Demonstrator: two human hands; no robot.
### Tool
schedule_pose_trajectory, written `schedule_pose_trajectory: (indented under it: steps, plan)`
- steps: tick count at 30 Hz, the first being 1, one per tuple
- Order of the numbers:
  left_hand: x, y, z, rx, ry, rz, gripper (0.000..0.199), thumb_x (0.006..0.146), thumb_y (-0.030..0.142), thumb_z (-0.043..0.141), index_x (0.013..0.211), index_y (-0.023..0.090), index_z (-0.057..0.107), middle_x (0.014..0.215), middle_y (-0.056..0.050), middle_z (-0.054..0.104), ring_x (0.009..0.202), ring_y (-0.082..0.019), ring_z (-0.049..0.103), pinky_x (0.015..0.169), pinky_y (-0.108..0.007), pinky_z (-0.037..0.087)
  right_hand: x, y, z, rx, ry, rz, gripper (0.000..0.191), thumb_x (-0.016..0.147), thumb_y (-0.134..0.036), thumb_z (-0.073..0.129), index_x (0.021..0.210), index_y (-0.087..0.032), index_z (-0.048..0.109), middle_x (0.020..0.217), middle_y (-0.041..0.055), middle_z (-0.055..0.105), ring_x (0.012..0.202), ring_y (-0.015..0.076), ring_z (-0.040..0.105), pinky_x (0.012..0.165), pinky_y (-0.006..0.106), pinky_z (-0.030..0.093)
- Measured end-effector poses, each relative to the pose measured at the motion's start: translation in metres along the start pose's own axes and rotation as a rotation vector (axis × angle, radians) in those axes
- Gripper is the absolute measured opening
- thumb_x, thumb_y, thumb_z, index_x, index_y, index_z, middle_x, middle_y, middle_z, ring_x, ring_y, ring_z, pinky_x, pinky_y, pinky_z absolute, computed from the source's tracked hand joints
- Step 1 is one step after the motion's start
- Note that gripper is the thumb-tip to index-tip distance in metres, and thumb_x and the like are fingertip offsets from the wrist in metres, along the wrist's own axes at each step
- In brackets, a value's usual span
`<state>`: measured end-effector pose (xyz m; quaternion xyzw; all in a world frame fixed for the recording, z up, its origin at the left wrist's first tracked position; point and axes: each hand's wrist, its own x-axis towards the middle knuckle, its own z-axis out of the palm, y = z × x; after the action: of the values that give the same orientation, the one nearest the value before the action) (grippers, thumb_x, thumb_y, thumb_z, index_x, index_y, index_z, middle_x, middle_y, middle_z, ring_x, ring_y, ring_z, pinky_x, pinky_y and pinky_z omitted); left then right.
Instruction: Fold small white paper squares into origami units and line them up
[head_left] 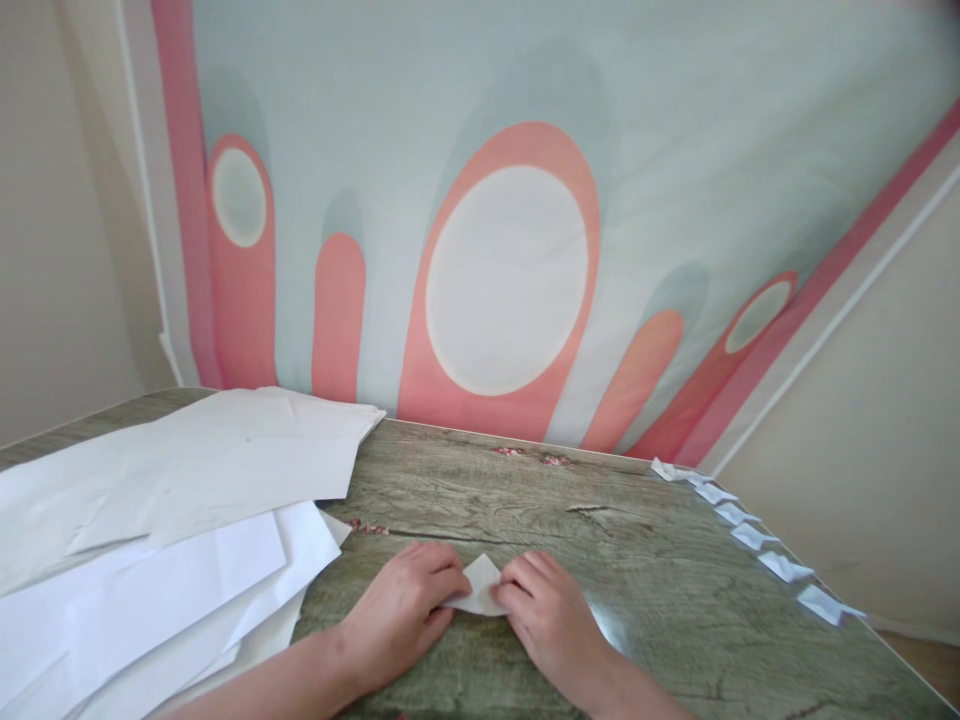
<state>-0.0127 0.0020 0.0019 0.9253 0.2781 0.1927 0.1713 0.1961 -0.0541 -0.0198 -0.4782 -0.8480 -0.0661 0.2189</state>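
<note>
A small folded piece of white paper (481,588) is held between my two hands, low over the middle of the wooden table. Its top comes to a point. My left hand (409,610) pinches the left corner, with the fingers curled over it. At the right corner, my right hand (551,620) grips the paper between thumb and fingers. Parts of both corners are hidden behind the fingers.
Large sheets of white paper (217,455) lie spread over the table's left side, with smaller white sheets (180,600) in front. Several small folded papers (785,567) line the right edge of the wooden table (480,490). Behind hangs a patterned backdrop (675,130).
</note>
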Motion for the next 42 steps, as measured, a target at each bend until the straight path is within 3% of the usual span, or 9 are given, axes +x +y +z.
schedule_pose_trajectory:
  steps: [6, 12, 21, 28, 42]
  plan:
    - [0.001, 0.006, -0.005, 0.061, -0.051, 0.01, 0.015, 0.083, 0.017, 0.054, 0.09, 0.023, 0.065, 0.088, -0.003, 0.058, 0.085, -0.02, 0.053, 0.078, -0.03, 0.04, 0.001, -0.002, -0.003, -0.005, -0.087, 0.01, 0.01, 0.086, -0.011, 0.053, 0.088, -0.019, 0.059, 0.084, 0.0026, 0.056, 0.078, 0.0177, 0.047, 0.07, 0.031, 0.035]
    - [0.002, 0.007, -0.005, 0.072, -0.045, 0.034, 0.016, 0.088, 0.027, 0.052, 0.09, 0.024, 0.067, 0.088, -0.004, 0.057, 0.084, -0.02, 0.052, 0.076, -0.03, 0.04, 0.003, -0.007, -0.016, 0.089, -0.117, 0.051, 0.004, 0.086, -0.022, 0.056, 0.086, -0.019, 0.059, 0.085, 0.0027, 0.056, 0.082, 0.0186, 0.048, 0.076, 0.033, 0.036]
    - [0.008, -0.009, -0.003, -0.261, 0.0, -0.162, 0.015, 0.083, 0.023, 0.056, 0.071, 0.018, 0.064, 0.083, -0.001, 0.061, 0.077, -0.014, 0.057, 0.072, -0.023, 0.042, 0.006, -0.004, -0.014, 0.262, -0.05, 0.166, 0.018, 0.091, -0.02, 0.046, 0.078, -0.02, 0.058, 0.08, 0.0017, 0.058, 0.079, 0.0161, 0.052, 0.073, 0.029, 0.038]
    - [0.009, -0.006, -0.002, -0.21, 0.039, -0.172, 0.02, 0.086, 0.023, 0.048, 0.07, 0.017, 0.059, 0.078, -0.001, 0.058, 0.077, -0.015, 0.055, 0.071, -0.024, 0.041, 0.004, 0.005, -0.006, 0.443, -0.022, 0.299, 0.018, 0.09, -0.021, 0.048, 0.074, -0.019, 0.057, 0.082, 0.0021, 0.059, 0.08, 0.0156, 0.054, 0.075, 0.028, 0.04]
    - [0.008, -0.007, 0.004, -0.154, 0.089, -0.199, 0.014, 0.083, 0.02, 0.049, 0.074, 0.019, 0.058, 0.077, -0.001, 0.057, 0.074, -0.016, 0.055, 0.07, -0.026, 0.041, 0.009, 0.003, -0.001, 0.47, 0.001, 0.367, 0.016, 0.084, -0.015, 0.052, 0.068, -0.019, 0.053, 0.075, -0.0001, 0.055, 0.075, 0.0146, 0.052, 0.072, 0.026, 0.037]
